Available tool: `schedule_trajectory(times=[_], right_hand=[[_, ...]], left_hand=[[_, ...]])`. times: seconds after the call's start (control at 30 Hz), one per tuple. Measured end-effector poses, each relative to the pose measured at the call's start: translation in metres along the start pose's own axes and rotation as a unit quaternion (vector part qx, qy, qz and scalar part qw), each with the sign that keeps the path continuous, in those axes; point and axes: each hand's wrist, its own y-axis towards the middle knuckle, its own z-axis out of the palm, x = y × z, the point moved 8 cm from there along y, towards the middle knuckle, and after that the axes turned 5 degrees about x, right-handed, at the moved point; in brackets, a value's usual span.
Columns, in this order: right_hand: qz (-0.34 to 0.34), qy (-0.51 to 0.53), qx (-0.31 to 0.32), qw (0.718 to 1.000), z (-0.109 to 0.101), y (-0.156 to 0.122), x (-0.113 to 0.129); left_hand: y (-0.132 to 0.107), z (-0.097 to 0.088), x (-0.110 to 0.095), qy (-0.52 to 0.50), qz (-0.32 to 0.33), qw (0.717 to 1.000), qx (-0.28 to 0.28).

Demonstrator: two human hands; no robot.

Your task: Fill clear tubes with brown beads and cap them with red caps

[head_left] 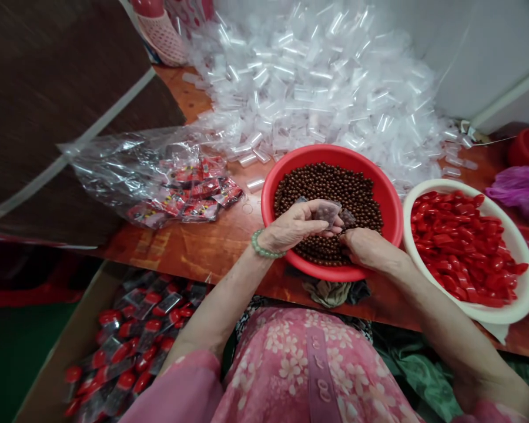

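My left hand (297,223), with a green bead bracelet (264,247) at the wrist, is over the red basin (268,202). Its fingers are closed around a small clear plastic container (327,214), through which dark colour shows. Below and around it lie many small round brown balls (330,179). My right hand (367,248) dips to the balls at the basin's near right side, its fingers curled in. Just beyond its fingertips a second clear piece (347,218) shows among the balls; whether the right hand holds it is unclear.
A heap of clear empty containers (317,88) covers the table's back. A white basin (526,282) of red plastic caps (462,247) stands at right. At left lies a clear bag (114,170) with red packets (198,200). Below, a box (66,346) holds red-capped containers (126,379).
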Motion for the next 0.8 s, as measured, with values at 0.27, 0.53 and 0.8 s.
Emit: schedule_trajectory(times=[0.27,0.53,0.8], right_hand=[[-0.056,0.007,-0.05,0.997,-0.014,-0.017,0.004],[-0.169,0.256,-0.402,0.863,-0.094,-0.095,-0.001],[-0.195,0.261,-0.374,0.869,-0.102,-0.084,0.012]], left_hand=[[-0.001,0.011,0.004,0.03,0.02,0.999,0.003],[-0.003,0.029,0.014,0.059,-0.021,0.998,0.028],[0.001,0.029,0.017,0.053,-0.015,0.997,0.056]])
